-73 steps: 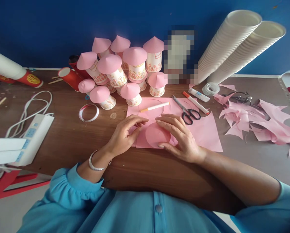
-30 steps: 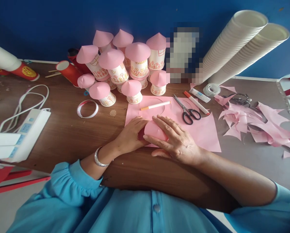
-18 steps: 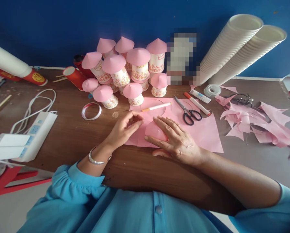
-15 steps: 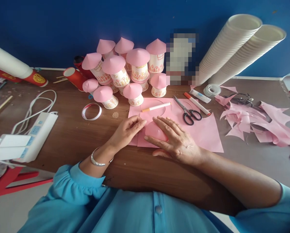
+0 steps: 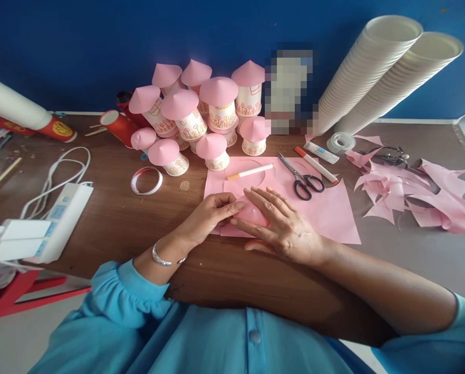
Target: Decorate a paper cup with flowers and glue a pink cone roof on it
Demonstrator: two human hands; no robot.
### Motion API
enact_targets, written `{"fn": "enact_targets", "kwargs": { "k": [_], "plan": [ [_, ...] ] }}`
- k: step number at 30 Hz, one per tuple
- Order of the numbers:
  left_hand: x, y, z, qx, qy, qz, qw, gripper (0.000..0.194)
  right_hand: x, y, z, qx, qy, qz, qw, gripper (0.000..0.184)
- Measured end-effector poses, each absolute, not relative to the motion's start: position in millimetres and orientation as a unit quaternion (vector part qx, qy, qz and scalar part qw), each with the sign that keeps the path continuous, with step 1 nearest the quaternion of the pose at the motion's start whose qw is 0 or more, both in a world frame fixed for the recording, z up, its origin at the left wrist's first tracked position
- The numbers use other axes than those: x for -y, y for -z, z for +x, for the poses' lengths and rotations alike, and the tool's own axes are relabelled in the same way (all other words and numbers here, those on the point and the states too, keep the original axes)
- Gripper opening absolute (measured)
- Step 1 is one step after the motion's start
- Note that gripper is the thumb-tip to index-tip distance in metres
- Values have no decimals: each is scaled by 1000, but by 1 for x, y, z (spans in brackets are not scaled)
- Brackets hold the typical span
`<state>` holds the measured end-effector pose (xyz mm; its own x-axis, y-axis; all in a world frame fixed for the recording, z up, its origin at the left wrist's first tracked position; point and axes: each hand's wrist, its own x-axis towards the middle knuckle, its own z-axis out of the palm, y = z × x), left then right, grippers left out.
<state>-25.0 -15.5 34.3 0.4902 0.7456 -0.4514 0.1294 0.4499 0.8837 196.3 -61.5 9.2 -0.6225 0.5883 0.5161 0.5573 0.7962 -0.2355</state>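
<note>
A small pink paper cone (image 5: 251,212) lies on the pink paper sheets (image 5: 333,218) before me. My left hand (image 5: 213,215) pinches the cone's left edge between thumb and forefinger. Stretched out and slightly spread, the fingers of my right hand (image 5: 283,221) rest over the cone's right side and hide part of it. Just beyond the hands, an orange-tipped marker (image 5: 251,172) sits on the sheets. Black-handled scissors (image 5: 303,179) lie to the right, beside a red-capped marker (image 5: 316,165).
Several paper-cup houses (image 5: 220,104) with pink cone roofs stand at the back. Tall stacks of paper cups (image 5: 368,67) lean right of them. Pink scraps (image 5: 388,189), a glue tube (image 5: 321,153) and clear tape (image 5: 340,142) lie right; a tape ring (image 5: 147,181) and power strip (image 5: 63,221) left.
My left hand has moved slightly right and its thumb and forefinger now grip the cone's edge. My right hand stays in place over the cone.
</note>
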Motion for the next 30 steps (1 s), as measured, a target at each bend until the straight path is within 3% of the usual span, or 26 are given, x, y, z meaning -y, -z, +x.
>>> {"fn": "enact_targets", "kwargs": {
  "k": [22, 27, 30],
  "plan": [
    [3, -31, -16, -450, -255, 451, 727, 43, 64, -11, 195, 895, -27, -335, 293, 60],
    [3, -31, -17, -445, -239, 461, 730, 44, 64, -20, 200, 869, -71, -331, 362, 69],
    [3, -30, -17, -450, -237, 454, 731, 45, 61, -21, 203, 796, -165, -392, 431, 65]
  ]
}}
